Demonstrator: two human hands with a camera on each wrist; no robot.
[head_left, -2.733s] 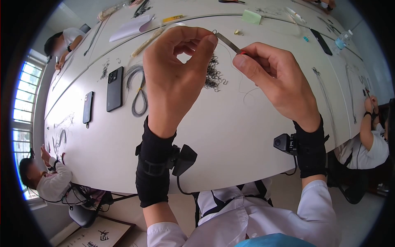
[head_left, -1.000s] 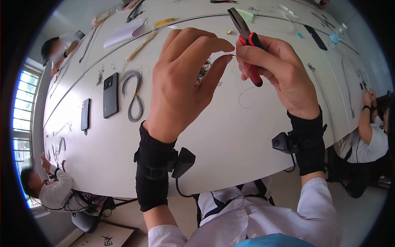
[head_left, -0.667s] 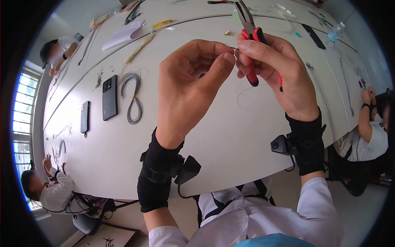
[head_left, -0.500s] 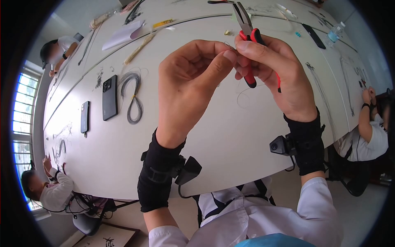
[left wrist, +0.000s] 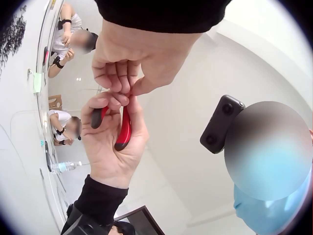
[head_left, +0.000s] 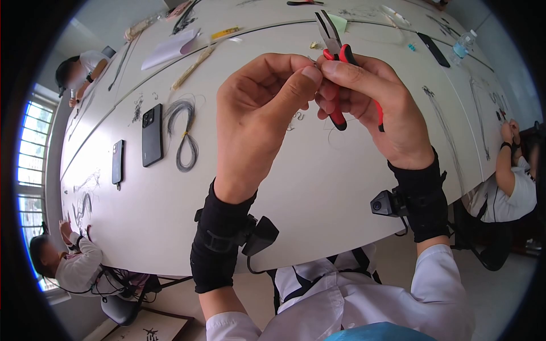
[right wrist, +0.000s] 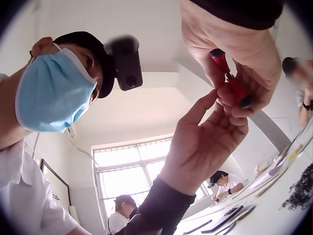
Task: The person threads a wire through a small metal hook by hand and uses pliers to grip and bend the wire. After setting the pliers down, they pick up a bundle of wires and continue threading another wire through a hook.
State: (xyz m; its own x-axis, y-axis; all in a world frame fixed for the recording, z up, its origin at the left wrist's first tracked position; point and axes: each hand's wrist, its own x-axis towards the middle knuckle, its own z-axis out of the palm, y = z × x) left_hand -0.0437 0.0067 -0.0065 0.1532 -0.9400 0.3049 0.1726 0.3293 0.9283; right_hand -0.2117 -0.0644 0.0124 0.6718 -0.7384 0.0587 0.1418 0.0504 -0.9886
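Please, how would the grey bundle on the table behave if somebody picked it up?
The grey bundle will probably flop, since it looks thin-stranded and curves into a loop. The yellow tie should hold its middle together, but its upper end may spread, as it fans out.

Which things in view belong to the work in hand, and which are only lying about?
Work in hand:
red-handled pliers, in the right hand
tiny piece in the left hand, unclear
dark hook pile, probably
tied grey strands, possibly

Apparently lying about:
large black smartphone
smaller phone
plastic water bottle
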